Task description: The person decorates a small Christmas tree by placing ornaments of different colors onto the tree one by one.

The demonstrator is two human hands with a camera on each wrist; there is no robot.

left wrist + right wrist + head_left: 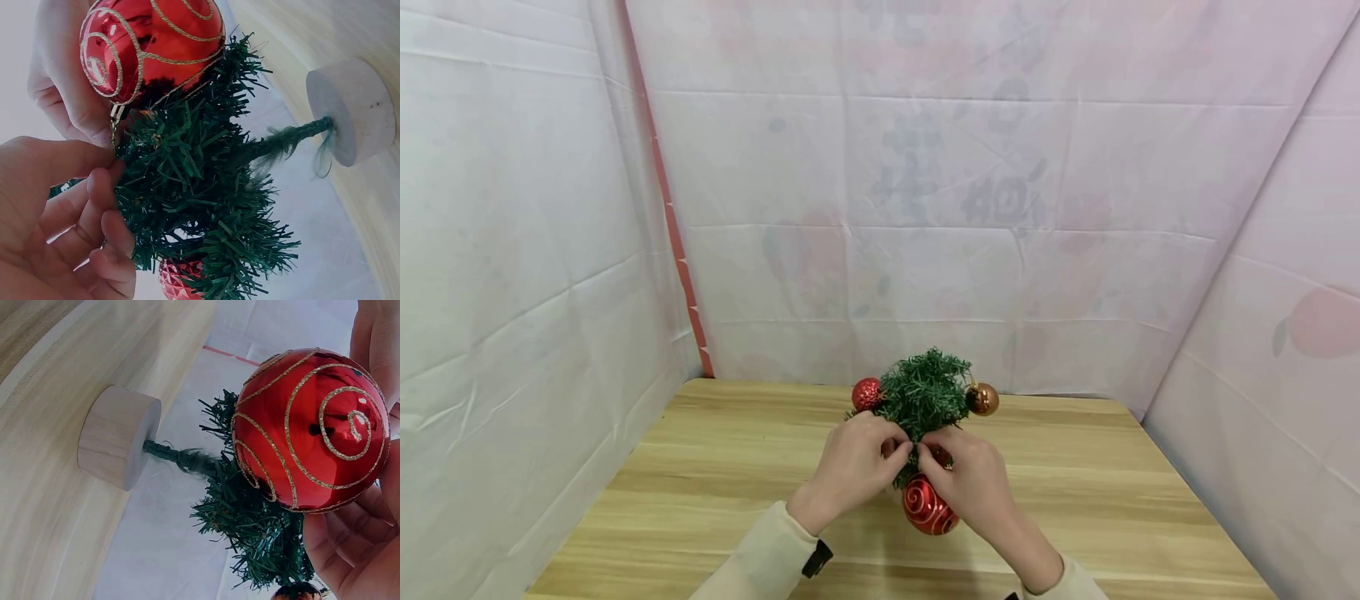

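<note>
A small artificial Christmas tree point(925, 392) stands on a round wooden base point(112, 440). At its front hangs a large red Christmas ball point(931, 507) with gold glitter swirls. My left hand point(856, 460) pinches the ball's gold hanging string point(114, 134) with thumb and index finger, close against the green branches. From the other side, my right hand point(973, 477) pinches at the same string, above the ball; the ball hides part of its fingers in the right wrist view. The string's far end is lost among fingers and needles.
A smaller textured red ball point(867, 394) hangs on the tree's left side, a shiny brown ball point(982, 399) on its right. The wooden table point(737, 467) carries the tree. White printed cloth point(925, 275) encloses the back and sides.
</note>
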